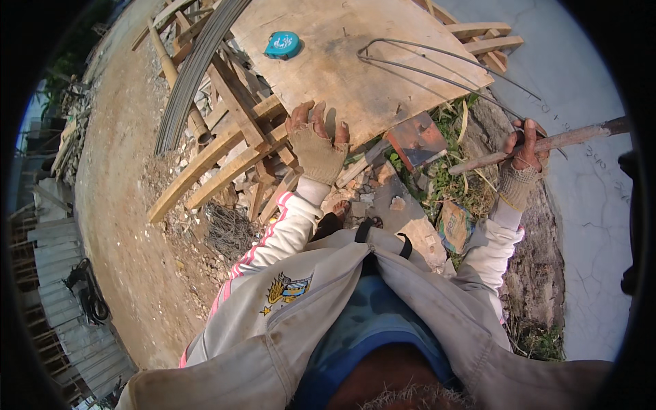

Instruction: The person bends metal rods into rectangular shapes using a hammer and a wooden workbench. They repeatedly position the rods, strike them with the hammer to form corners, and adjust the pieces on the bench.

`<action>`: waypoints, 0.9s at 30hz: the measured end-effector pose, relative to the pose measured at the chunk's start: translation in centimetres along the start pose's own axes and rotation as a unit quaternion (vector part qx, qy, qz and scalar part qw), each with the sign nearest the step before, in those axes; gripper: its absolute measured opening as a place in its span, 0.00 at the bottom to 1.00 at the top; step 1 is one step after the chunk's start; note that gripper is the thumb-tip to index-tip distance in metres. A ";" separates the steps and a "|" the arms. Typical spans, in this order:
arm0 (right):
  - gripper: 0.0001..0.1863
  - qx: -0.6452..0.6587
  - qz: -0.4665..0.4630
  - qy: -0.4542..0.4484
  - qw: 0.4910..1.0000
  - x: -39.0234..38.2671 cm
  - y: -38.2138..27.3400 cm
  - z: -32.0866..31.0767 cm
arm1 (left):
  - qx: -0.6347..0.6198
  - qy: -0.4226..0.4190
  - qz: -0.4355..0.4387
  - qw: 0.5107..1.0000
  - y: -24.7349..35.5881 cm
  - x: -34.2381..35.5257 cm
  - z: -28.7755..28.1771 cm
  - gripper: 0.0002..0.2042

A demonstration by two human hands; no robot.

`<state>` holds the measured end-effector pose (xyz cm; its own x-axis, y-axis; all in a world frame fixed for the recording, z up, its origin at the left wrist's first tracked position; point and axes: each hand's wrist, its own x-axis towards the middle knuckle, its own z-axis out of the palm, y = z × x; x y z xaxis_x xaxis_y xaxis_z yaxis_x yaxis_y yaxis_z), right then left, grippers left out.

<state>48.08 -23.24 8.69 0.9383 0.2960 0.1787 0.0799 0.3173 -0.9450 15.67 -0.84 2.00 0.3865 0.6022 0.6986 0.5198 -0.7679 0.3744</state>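
Observation:
My left hand (316, 143), in a fingerless knit glove, rests at the near edge of a plywood board (417, 82), fingers apart and slightly bent. My right hand (523, 160), also gloved, is closed at a long, weathered brownish pole (588, 133) on the right. A bent steel bar (430, 74) forms a long narrow loop over the board, one end reaching my right hand; whether my fingers grip it too, I cannot tell. A teal tape measure (282, 44) lies on the board's upper left, away from both hands.
Steel rods (195, 78) and a bamboo pole (191, 116) lie left of the board among timber offcuts (236, 160). Wire (229, 232), rubble and weeds (437, 184) surround my feet. A pale cracked slab (588, 205) is on the right; a dirt path (109, 205) runs along the left.

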 end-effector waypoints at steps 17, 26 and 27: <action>0.21 0.138 0.262 -0.020 0.955 -6.3 18.7 -3.9 | -0.452 -0.142 -0.559 0.681 -3.0 -1.6 0.0 0.31; 0.17 0.145 0.306 -0.034 0.940 -7.0 16.4 -3.4 | -0.640 -0.271 -0.519 0.498 -4.3 -2.3 -1.3 0.22; 0.16 0.145 0.309 -0.017 0.940 -7.2 16.2 -3.3 | -0.660 -0.250 -0.511 0.491 -4.3 -2.5 -1.0 0.23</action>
<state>43.72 -23.18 -8.77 0.7642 0.5309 -0.3663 -0.5764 0.3071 -0.7573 11.71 0.75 -0.73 0.7476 0.5460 -0.3780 -0.1824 0.7162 0.6736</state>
